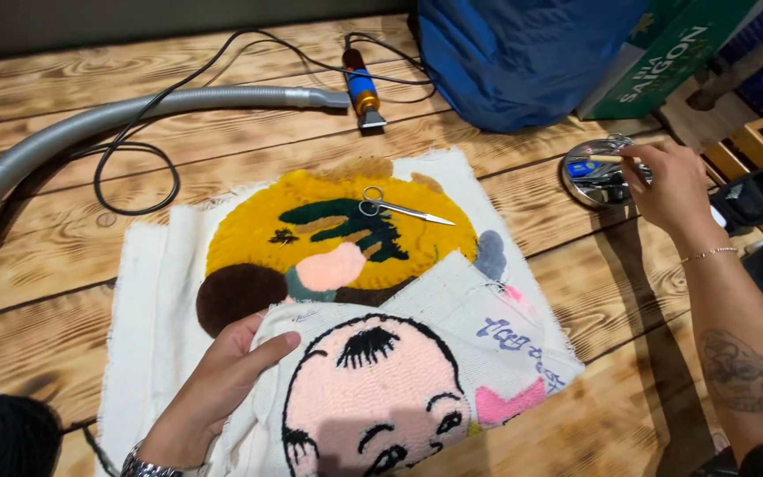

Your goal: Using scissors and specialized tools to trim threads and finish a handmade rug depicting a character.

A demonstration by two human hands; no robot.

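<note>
Seemingly, right hand (pixel 668 190) fingers pinch something unclear over the round tin (pixel 595 172); left hand (pixel 222 380) fingers clamp the tufted cloth (pixel 399 389).

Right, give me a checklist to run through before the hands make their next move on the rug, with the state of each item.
1. Left hand grips the folded rug edge: ok, thumb on top of the fold.
2. Right hand free: not ok, its fingers pinch something thin over the round metal tin; what it is, cannot tell.
3. Scissors safely placed: ok, lying closed on the yellow pile, apart from both hands.
4. Trimmer away from the work: ok, on the boards beyond the rug beside the grey hose.
5. Trimmer switched off: cannot tell.
6. Cable off the rug: ok, looped on the boards to its left.
</note>
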